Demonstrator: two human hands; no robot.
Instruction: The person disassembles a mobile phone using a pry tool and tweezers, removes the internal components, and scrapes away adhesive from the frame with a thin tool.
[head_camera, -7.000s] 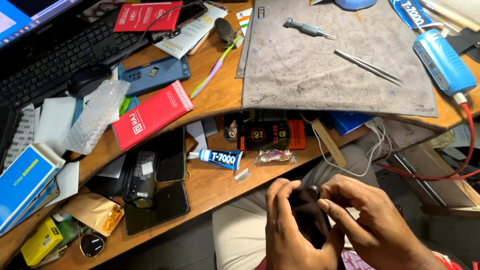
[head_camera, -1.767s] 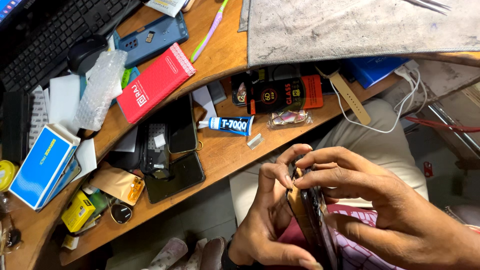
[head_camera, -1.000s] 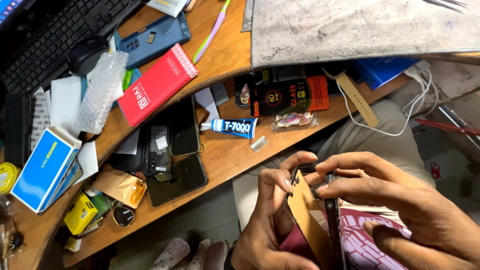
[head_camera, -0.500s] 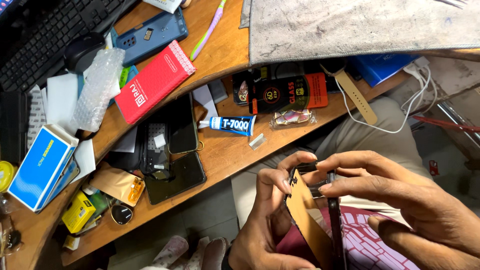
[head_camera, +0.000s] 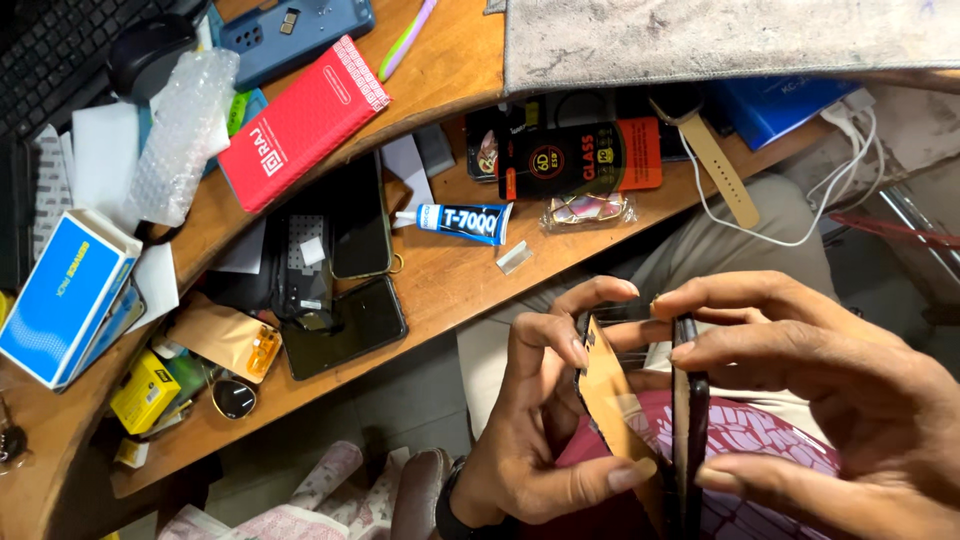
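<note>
Closest to the camera, over the lap, a dark phone (head_camera: 690, 420) is held on edge by the right hand (head_camera: 830, 400), its fingers closed along the top and its thumb under the lower edge. A tan, copper-coloured back panel (head_camera: 615, 400) is gripped by the left hand (head_camera: 530, 420), pinched between thumb and fingertips, and is seen swung away from the phone at its upper end while the two appear to meet lower down. By the look of it, the panel has been largely parted from the body but is not yet fully freed; whether glue or a cable holds it cannot be told, since the lower ends are cut off by the frame. Farther off, on the wooden desk (head_camera: 450, 290), a glue tube (head_camera: 465, 220), two dark phones (head_camera: 345, 280), a red box (head_camera: 300, 120) and a blue box (head_camera: 60, 300) are laid amid clutter. Farthest away, a grey mat (head_camera: 720, 40) is only partly shown.
</note>
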